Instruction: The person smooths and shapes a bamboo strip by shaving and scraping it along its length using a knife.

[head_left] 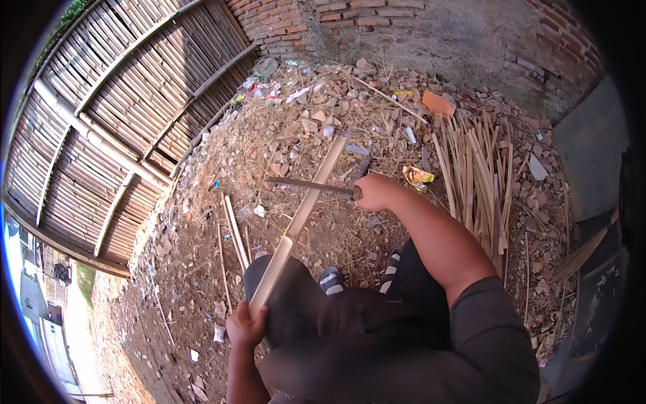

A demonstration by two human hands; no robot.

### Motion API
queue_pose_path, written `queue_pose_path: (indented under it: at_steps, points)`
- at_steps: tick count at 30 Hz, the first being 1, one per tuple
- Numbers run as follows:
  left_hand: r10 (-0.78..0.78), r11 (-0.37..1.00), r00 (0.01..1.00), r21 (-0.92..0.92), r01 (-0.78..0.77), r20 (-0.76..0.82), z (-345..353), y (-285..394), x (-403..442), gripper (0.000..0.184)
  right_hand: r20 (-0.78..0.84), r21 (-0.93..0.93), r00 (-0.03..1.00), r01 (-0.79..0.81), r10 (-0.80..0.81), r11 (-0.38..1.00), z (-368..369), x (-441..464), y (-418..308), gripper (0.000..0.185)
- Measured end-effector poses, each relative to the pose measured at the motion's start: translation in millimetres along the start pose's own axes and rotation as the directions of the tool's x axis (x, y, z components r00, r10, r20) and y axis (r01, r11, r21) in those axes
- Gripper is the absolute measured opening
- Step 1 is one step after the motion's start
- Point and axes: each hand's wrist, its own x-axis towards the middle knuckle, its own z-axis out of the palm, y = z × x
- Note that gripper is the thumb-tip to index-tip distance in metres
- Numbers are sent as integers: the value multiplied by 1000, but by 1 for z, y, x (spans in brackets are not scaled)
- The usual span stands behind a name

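Note:
My left hand (pixel 247 326) is closed around the near end of a split bamboo piece (pixel 274 268), which slants up and away past my knee with its hollow side showing. A raised joint crosses the bamboo around its middle. In my right hand (pixel 377 192) is a machete (pixel 289 182), its dark, narrow blade pointing left and lying across the upper part of the bamboo. Whether the edge presses into the bamboo or only passes over it, I cannot tell. My fingers partly hide the machete's handle.
A pile of split bamboo strips (pixel 479 175) lies on the right. A few thin strips (pixel 235 232) rest on the left. Rubble, an orange tile piece (pixel 439 104) and a yellow wrapper (pixel 418 176) litter the ground. A bamboo fence (pixel 128 101) and brick wall (pixel 377 34) stand behind.

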Motion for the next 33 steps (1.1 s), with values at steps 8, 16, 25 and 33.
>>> queue_pose_path:
  at_steps: [8, 16, 25, 33]
  points:
    - [33, 999, 999, -27, -33, 8, 8, -6, 3, 48, 47, -152, 988, 152, -147, 977, -3, -20, -31, 30]
    - [-2, 1000, 1000, 4, 2, 8, 6, -7, 1, 50, 126, -100, 990, 83, -70, 992, 4, 0, -22, 26]
    - [10, 999, 1000, -35, -10, 3, 10, -5, 2, 50, 83, -123, 995, 71, -61, 990, -4, -19, -35, 29]
    - [22, 1000, 1000, -19, -22, 14, 7, -9, 4, 52, -2, -75, 999, 53, -53, 996, 2, -3, -13, 28]
